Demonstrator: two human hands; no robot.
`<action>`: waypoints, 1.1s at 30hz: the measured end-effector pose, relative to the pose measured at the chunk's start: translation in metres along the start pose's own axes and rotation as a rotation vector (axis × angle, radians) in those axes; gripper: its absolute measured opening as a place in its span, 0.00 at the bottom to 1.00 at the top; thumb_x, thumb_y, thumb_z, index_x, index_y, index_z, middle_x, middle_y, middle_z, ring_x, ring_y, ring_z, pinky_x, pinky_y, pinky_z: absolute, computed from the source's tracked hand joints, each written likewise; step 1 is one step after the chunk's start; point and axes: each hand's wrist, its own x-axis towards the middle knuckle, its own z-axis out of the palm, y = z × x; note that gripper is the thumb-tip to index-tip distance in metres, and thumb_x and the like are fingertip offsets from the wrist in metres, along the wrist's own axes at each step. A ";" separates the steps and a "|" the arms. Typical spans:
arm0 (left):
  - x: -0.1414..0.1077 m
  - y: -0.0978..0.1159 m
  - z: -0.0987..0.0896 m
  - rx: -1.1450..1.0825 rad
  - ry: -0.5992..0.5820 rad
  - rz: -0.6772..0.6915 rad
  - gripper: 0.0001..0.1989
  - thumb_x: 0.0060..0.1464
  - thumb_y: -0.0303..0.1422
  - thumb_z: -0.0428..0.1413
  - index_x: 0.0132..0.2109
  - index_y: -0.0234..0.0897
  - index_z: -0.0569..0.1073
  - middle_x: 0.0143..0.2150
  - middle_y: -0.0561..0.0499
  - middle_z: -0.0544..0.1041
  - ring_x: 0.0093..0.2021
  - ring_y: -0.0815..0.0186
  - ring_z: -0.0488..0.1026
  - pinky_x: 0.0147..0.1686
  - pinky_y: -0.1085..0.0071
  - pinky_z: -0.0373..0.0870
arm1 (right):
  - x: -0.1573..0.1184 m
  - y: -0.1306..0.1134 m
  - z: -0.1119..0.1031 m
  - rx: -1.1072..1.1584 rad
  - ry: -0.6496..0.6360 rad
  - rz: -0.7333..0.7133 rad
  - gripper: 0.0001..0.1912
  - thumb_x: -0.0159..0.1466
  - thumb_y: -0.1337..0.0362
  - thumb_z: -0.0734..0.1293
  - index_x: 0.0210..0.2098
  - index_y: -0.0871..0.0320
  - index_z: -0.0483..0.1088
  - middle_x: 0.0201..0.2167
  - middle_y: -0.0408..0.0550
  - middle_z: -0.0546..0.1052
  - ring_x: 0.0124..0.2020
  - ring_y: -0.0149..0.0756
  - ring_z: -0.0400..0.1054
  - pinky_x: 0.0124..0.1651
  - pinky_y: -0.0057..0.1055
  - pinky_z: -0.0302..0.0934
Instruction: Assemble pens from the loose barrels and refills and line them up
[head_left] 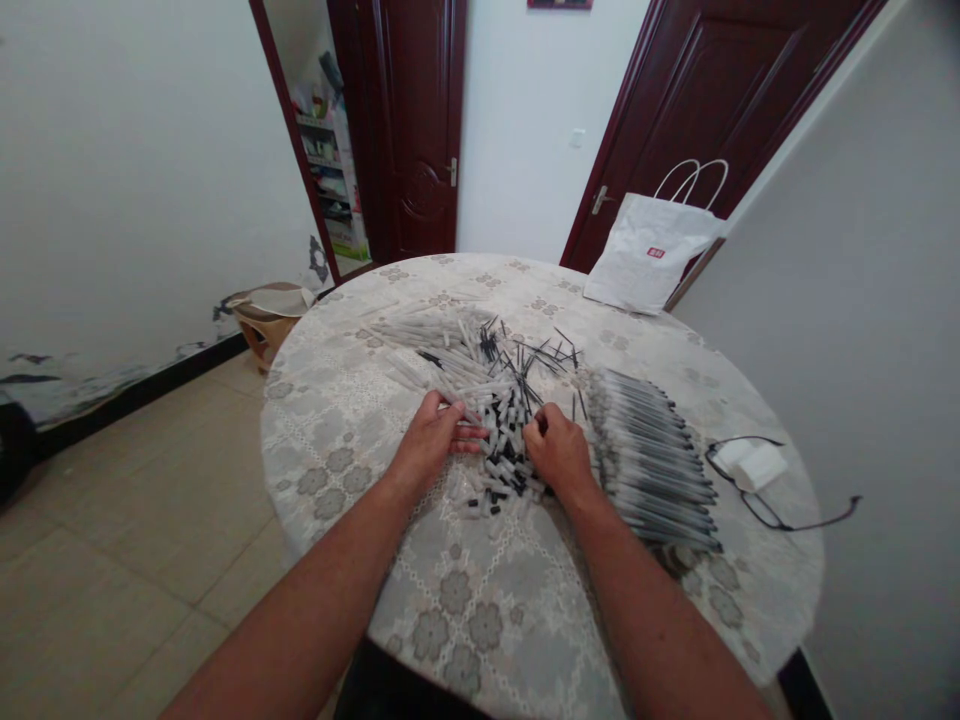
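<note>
My left hand (435,438) is at the left side of a pile of pen caps (506,462), its thumb and forefinger closed on a translucent pen barrel (472,415) while the lower fingers reach toward the caps. To the right of the pile, my right hand (559,447) is closed in a pinch; what is in its fingertips is hidden. Loose clear pen barrels (427,345) lie beyond my left hand. Thin dark pen refills (544,355) are scattered beyond the caps. Beside my right forearm lies a neat stack of pens (656,460) with pale and dark ends.
A patterned cloth covers the round table (337,540). Eyeglasses (780,525) and a folded white tissue (750,463) lie at the right. A white paper bag (652,255) stands at the far right edge. Left of the table is a stool (266,325).
</note>
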 end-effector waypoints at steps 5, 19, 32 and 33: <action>0.003 0.006 -0.004 -0.153 -0.010 0.004 0.14 0.59 0.37 0.60 0.42 0.40 0.62 0.40 0.48 0.80 0.37 0.59 0.83 0.33 0.66 0.79 | 0.002 0.007 0.004 0.255 0.034 -0.065 0.12 0.65 0.65 0.61 0.45 0.59 0.73 0.37 0.49 0.80 0.39 0.37 0.73 0.44 0.28 0.60; 0.008 0.001 -0.009 -0.245 0.013 -0.017 0.13 0.59 0.36 0.62 0.41 0.37 0.65 0.40 0.47 0.79 0.42 0.58 0.83 0.40 0.63 0.80 | -0.002 0.002 -0.008 0.391 0.096 -0.151 0.13 0.69 0.63 0.57 0.44 0.58 0.71 0.42 0.52 0.77 0.45 0.39 0.70 0.52 0.32 0.62; 0.008 0.004 -0.011 -0.291 0.076 0.095 0.16 0.57 0.41 0.63 0.41 0.39 0.64 0.39 0.50 0.80 0.41 0.60 0.82 0.43 0.61 0.80 | -0.014 -0.002 -0.021 0.320 0.044 -0.368 0.10 0.68 0.67 0.56 0.41 0.57 0.69 0.39 0.51 0.73 0.44 0.40 0.68 0.52 0.33 0.61; 0.008 0.004 -0.011 -0.287 0.072 0.092 0.16 0.57 0.42 0.63 0.41 0.39 0.64 0.39 0.50 0.80 0.41 0.60 0.82 0.43 0.60 0.79 | -0.014 -0.002 -0.021 0.316 0.046 -0.365 0.10 0.68 0.67 0.56 0.41 0.57 0.69 0.39 0.51 0.73 0.44 0.40 0.68 0.51 0.33 0.61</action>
